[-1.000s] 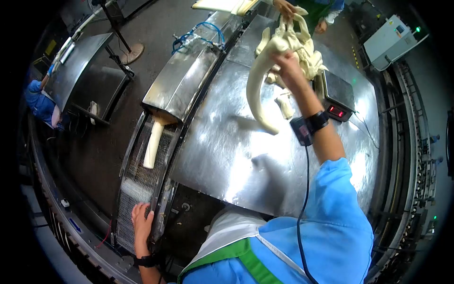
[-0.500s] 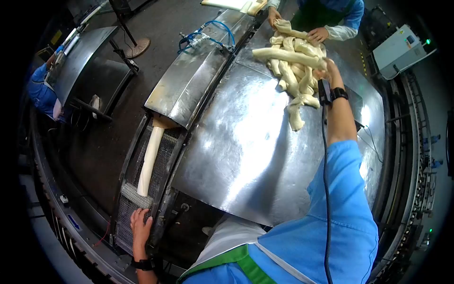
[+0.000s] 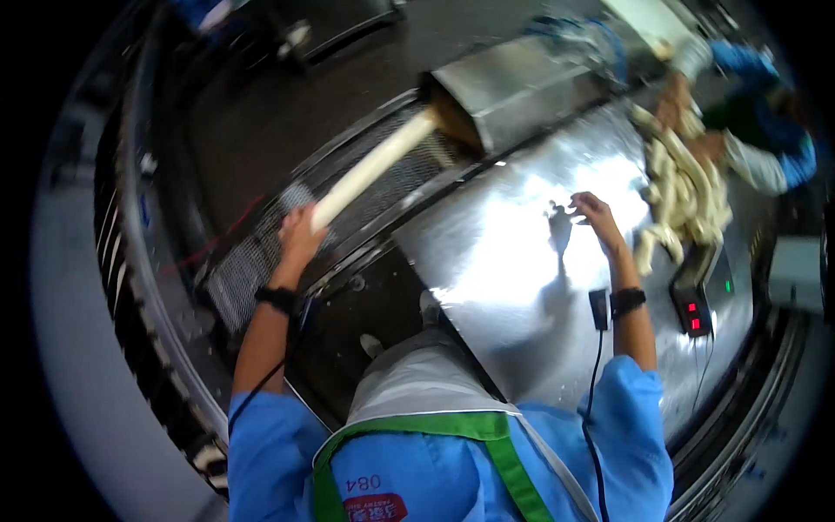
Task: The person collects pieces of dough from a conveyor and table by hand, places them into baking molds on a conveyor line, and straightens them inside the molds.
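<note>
A long pale dough roll (image 3: pixel 374 168) comes out from under a metal hood (image 3: pixel 531 96) onto a mesh conveyor (image 3: pixel 248 274). At its near end, my left hand (image 3: pixel 300 235) is closed around the tip of the roll. My right hand (image 3: pixel 594 213) hangs over the shiny metal table (image 3: pixel 487 261), its fingers loosely bent and apart with nothing in them. To the right of that hand lies a heap of twisted dough strips (image 3: pixel 683 187).
Across the table a co-worker's hands (image 3: pixel 674 104) are on the dough heap. A small scale display (image 3: pixel 693 320) with red digits stands at the table's right side, its cable trailing. Blue hoses (image 3: pixel 600 39) lie on the hood.
My right hand has left the dough heap and come back over the table. My left hand has moved up the conveyor to the roll's end. The view has turned.
</note>
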Action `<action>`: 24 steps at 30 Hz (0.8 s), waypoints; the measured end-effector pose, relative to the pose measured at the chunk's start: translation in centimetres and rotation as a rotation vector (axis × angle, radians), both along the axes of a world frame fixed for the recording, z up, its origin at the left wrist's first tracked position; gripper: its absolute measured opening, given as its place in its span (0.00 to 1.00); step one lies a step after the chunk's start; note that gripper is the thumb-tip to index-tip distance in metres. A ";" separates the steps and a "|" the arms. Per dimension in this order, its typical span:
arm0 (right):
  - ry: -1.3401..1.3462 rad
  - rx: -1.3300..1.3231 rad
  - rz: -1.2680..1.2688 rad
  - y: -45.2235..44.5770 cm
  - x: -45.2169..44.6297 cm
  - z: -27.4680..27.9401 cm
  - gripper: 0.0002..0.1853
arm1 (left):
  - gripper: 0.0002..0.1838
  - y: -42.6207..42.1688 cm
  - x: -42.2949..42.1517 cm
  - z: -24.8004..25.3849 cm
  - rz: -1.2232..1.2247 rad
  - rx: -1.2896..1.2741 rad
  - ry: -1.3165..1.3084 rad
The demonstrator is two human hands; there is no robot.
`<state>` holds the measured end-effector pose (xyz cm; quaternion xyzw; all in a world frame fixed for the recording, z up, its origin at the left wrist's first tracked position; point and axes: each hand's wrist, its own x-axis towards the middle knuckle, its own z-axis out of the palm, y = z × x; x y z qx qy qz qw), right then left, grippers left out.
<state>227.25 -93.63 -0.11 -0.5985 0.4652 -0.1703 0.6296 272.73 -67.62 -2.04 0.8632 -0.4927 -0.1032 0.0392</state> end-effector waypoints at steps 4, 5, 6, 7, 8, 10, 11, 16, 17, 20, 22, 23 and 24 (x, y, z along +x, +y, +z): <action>0.184 -0.251 0.467 3.2 11.3 -0.5 0.09 | 0.29 2.9 0.3 -0.4 0.093 -0.087 -0.015; 0.155 -0.290 0.554 3.9 14.2 0.0 0.10 | 0.28 4.2 0.3 0.2 0.102 -0.112 -0.003; 0.102 -0.350 0.585 4.3 16.9 -0.8 0.15 | 0.27 5.6 0.4 0.0 0.166 -0.099 -0.040; 0.172 -0.651 0.661 4.4 19.8 -1.0 0.18 | 0.27 7.0 1.0 -0.2 0.217 -0.094 0.030; 0.234 -0.961 0.706 4.7 22.5 -1.1 0.22 | 0.26 8.3 1.1 0.9 0.271 -0.058 0.050; 0.349 -1.197 0.696 5.6 28.0 -1.2 0.31 | 0.26 11.3 2.3 1.0 0.344 -0.038 0.234; 0.326 -1.304 0.763 6.5 30.5 -1.2 0.32 | 0.25 13.2 2.6 0.8 0.304 -0.093 0.212; 0.263 -1.197 1.217 9.8 38.8 -1.8 0.36 | 0.15 18.3 1.7 1.3 0.224 -0.297 0.178; 0.171 -1.247 1.175 9.7 39.6 -4.3 0.35 | 0.15 19.1 1.0 0.9 0.285 -0.272 0.187; 0.352 -1.424 1.210 10.3 40.8 -4.3 0.29 | 0.18 23.8 0.9 2.0 0.417 -0.170 0.324; 0.480 -1.381 1.211 10.2 41.5 -5.0 0.29 | 0.19 28.2 1.3 1.5 0.548 -0.226 0.359; 0.441 -1.400 1.231 10.3 42.6 -5.2 0.30 | 0.19 30.4 1.6 1.6 0.586 -0.241 0.344; 0.545 -1.204 1.282 11.3 43.7 -3.6 0.28 | 0.19 32.4 1.8 1.9 0.670 -0.244 0.299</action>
